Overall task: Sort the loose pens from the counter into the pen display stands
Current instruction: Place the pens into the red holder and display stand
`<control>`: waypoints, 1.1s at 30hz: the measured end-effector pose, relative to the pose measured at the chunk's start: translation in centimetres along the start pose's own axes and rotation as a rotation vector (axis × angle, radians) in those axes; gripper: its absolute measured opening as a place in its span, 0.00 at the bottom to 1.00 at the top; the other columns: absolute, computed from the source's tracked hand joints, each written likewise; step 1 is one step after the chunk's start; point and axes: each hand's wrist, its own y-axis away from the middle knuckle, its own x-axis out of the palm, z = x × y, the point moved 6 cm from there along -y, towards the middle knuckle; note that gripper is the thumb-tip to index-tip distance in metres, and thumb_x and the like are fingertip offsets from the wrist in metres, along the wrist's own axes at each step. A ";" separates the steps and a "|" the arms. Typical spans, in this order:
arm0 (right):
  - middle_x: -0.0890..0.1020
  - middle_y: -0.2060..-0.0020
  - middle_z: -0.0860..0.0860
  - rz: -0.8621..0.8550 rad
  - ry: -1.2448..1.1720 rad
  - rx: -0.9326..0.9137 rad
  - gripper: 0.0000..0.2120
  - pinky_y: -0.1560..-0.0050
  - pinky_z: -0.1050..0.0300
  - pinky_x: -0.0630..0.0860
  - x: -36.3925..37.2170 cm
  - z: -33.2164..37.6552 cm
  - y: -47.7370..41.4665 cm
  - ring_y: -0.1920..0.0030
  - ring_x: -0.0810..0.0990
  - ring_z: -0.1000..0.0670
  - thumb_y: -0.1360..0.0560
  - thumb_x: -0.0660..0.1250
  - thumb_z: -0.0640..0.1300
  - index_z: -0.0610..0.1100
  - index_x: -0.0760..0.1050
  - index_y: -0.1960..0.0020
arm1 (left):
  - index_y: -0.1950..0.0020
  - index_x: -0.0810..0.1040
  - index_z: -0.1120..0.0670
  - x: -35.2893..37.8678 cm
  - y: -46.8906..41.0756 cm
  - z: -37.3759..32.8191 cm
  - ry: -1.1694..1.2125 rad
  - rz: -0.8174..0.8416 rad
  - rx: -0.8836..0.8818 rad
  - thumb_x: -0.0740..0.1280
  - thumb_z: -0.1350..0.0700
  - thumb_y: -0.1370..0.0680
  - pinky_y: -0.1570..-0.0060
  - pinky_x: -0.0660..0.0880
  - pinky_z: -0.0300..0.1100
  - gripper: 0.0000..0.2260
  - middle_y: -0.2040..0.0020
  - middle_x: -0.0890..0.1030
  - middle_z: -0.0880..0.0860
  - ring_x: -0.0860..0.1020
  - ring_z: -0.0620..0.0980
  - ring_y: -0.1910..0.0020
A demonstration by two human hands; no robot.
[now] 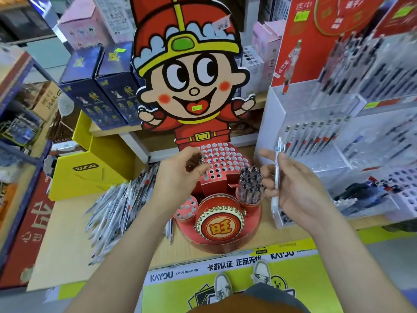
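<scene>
Pinching a dark pen (200,158) between thumb and fingertips of the left hand (180,177), just above the near rows of the red perforated stand (225,154) below the cartoon cutout (191,86). Gripping a white pen (275,177) upright in the right hand (297,190), thumb across the barrel, remaining fingers loosely curled, right beside the full pen cup (249,188).

Probably mid-insertion on the left. Pick one open hole, stand the dark pen upright before lowering, and release only after seating the barrel (closely packed holes, so easy to snag a neighbour on a slant). Hold the white pen clear of the cup meanwhile. Judging by look, try it in the white acrylic rack (316,132) on the right rather than the red stand.

Plenty left to sort: loose pens (117,206) heaped on the tabletop (67,233) left of the stand, plus a single pen (170,229) against its base.
</scene>
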 end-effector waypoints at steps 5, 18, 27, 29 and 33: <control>0.74 0.66 0.48 0.038 0.031 -0.027 0.12 0.68 0.64 0.72 0.6 -0.5 0.5 0.65 0.73 0.52 0.20 0.58 0.37 0.36 0.78 0.42 | 0.45 0.78 0.50 0.1 0.4 0.5 0.028 0.033 0.010 0.73 0.54 0.27 0.51 0.80 0.49 0.11 0.54 0.82 0.46 0.81 0.46 0.53; 0.79 0.62 0.46 0.172 0.004 0.024 0.16 0.65 0.62 0.73 2.3 -1.9 1.6 0.64 0.75 0.52 0.23 0.59 0.33 0.37 0.78 0.39 | 0.32 0.71 0.45 -0.3 1.4 0.6 0.036 0.032 -0.086 0.74 0.57 0.27 0.49 0.75 0.36 0.25 0.45 0.75 0.42 0.74 0.38 0.48; 0.83 0.61 0.43 0.234 0.008 0.007 0.14 0.67 0.62 0.78 3.7 -1.7 2.8 0.67 0.81 0.50 0.26 0.62 0.37 0.34 0.77 0.42 | 0.37 0.77 0.53 0.6 2.9 -6.7 0.734 0.228 -0.083 0.63 0.61 0.20 0.51 0.78 0.44 0.13 0.51 0.84 0.50 0.81 0.44 0.54; 0.83 0.61 0.44 0.255 0.013 0.007 0.14 0.69 0.62 0.76 3.9 -1.6 3.1 0.69 0.80 0.50 0.25 0.62 0.38 0.35 0.77 0.42 | 0.38 0.77 0.57 1.1 2.7 -7.2 0.906 0.309 -0.121 0.62 0.62 0.20 0.57 0.77 0.42 0.12 0.58 0.83 0.50 0.79 0.45 0.60; 0.84 0.61 0.42 0.258 0.005 -0.021 0.13 0.67 0.62 0.75 3.7 -1.2 3.9 0.70 0.80 0.50 0.25 0.61 0.39 0.40 0.83 0.48 | 0.46 0.81 0.56 2.0 2.4 -7.1 1.044 0.404 -0.110 0.67 0.61 0.23 0.58 0.77 0.41 0.08 0.60 0.83 0.52 0.79 0.47 0.62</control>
